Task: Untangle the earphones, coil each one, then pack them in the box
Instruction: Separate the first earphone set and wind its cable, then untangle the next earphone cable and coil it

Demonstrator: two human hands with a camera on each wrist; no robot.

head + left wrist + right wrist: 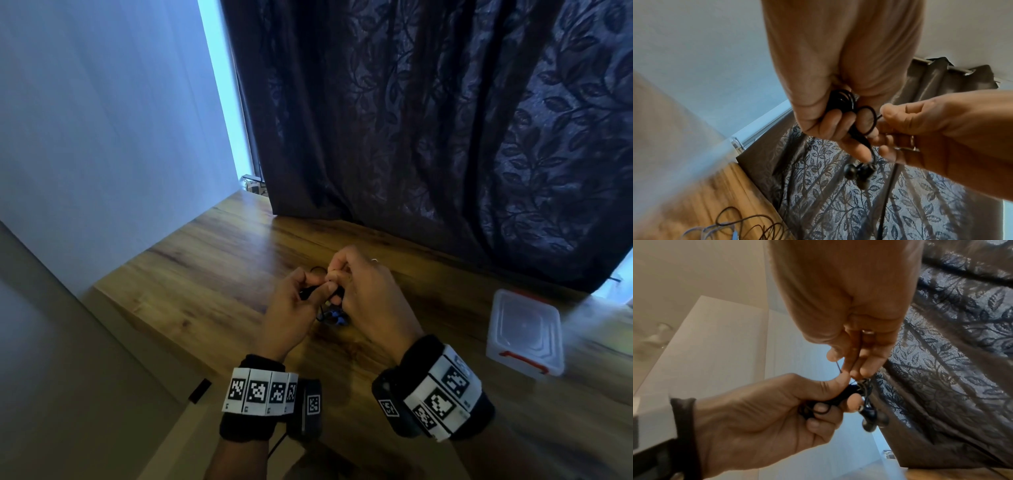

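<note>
Both hands are raised above the desk (191, 274), near its middle. The left hand (291, 318) holds a coiled bundle of black earphones (842, 101): its fingers (830, 120) are curled round the loops, and the thumb presses the cable from the side. Two black earbuds (858, 173) hang just below this grip, touching each other. The right hand (370, 298) pinches a loose end of the same cable between thumb and fingertips (865, 368), just beside the left thumb; the grip is pressed together on the cable. A ring (374, 260) sits on one right finger.

A second set of earphones (334, 317), with blue parts, lies on the desk directly under the hands; its loose cable loops (756, 225) spread across the wood.

The box (524, 334), a translucent plastic container with red clasps, stands on the desk well apart to the right of the hands. Its lid is on. Nothing can be made out inside through the lid.

A dark leaf-patterned curtain (445, 120) hangs behind the desk.
</note>
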